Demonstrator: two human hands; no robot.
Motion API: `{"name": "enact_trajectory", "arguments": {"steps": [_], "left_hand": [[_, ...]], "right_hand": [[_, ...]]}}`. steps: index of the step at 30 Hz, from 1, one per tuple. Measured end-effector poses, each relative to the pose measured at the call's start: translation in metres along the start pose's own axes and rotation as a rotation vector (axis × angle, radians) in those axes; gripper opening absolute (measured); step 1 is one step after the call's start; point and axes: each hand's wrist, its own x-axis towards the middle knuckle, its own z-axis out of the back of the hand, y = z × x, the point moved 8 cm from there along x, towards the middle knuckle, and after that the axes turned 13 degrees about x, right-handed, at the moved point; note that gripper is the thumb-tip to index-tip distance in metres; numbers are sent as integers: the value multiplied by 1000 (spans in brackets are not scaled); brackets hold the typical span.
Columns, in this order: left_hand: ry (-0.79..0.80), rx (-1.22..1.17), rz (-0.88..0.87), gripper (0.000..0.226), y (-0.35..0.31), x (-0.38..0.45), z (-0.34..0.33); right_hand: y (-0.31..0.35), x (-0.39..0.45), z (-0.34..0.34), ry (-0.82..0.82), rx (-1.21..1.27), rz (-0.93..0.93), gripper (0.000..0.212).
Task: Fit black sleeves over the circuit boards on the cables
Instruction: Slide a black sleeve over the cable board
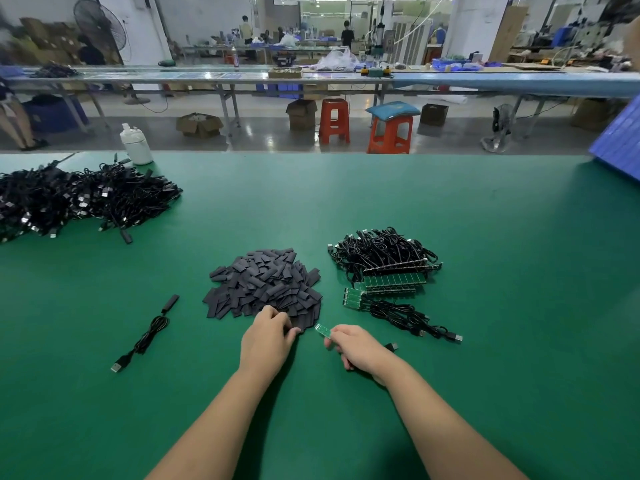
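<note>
A heap of flat black sleeves [265, 284] lies in the middle of the green table [485, 220]. My left hand [266, 336] reaches into the heap's near edge, its fingers curled on a sleeve there. My right hand [356, 348] pinches a small green circuit board [323, 330] that points left toward the sleeves; its cable's plug [393, 347] shows behind the hand. To the right sits a bundle of cables with bare green boards [388, 268], and a smaller bunch [398, 311] lies in front of it.
One cable with a sleeve on its board [149, 332] lies at the left. A big pile of sleeved black cables [76, 199] fills the far left, beside a white bottle [135, 144]. A blue tray [620, 140] leans at the far right edge.
</note>
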Motion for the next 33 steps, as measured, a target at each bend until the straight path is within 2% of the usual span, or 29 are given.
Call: {"name": "enact_trajectory", "arguments": {"steps": [4,9,13,16,21,25,28,33], "left_hand": [[78,-70,-15,26,1,2,-5],[93,-95,2,20,3,5,-6],[87,-128,-6,23,5,6,-7],[115,-123,-36,29,3,7,-9],[145,-102,-51,22,2,11,-6],[110,-89,-108,20,-4,10,6],[125,-196,-172,17,-10,1,11],[169,-289,-279,30,-15,-23,8]], "right_hand": [[0,-3,0,29,-28,45,30],[2,-7,-1,70,-38,81,27],[2,-7,-2,66,21,59,18],[0,-7,-3,71,131,11,22],[2,-7,0,64,178,-49,19],[4,-9,1,33,209,-43,14],[3,-10,3,17,215,-42,14],[2,-10,5,10,210,-43,13]]}}
